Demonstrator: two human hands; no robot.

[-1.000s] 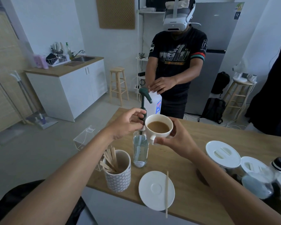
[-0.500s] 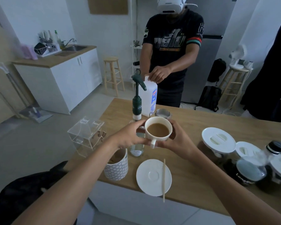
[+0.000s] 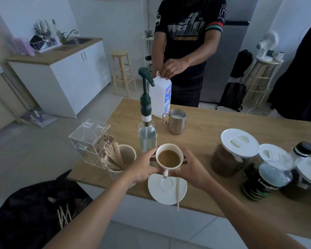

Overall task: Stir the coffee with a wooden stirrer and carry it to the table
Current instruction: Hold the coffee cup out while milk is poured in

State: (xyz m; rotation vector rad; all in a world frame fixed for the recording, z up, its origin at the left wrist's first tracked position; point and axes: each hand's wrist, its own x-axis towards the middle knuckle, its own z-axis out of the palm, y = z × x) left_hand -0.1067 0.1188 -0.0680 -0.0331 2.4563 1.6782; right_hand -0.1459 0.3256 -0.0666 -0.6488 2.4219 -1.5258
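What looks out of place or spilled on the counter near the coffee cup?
Nothing is spilled. One oddity: the wooden stirrer lies across the white saucer, and its end hangs past the counter edge, so a knock could tip it off. Both hands, left hand and right hand, hold the coffee cup level.
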